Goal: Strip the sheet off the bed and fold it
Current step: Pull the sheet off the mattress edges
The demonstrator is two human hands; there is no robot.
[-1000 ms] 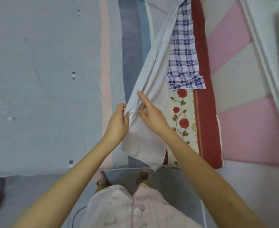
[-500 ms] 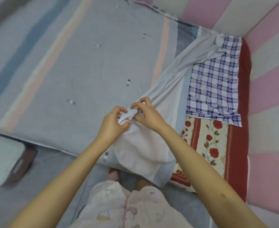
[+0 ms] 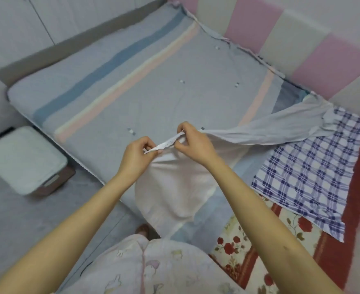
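We see both hands, the left hand (image 3: 135,154) and right hand (image 3: 193,143), pinching the sheet (image 3: 175,183)'s gathered hem taut above the bed (image 3: 111,98).

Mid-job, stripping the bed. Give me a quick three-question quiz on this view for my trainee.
1. True or false: the left hand and the right hand each have a pinch grip on the sheet along its edge.
2. Where the sheet is peeled back, what lies uncovered? A checked cloth; B pillow; C bare slats.
3. Fill in: the mat beside the checked cloth is printed with red ____.
Key: 1 true; 2 A; 3 roses.
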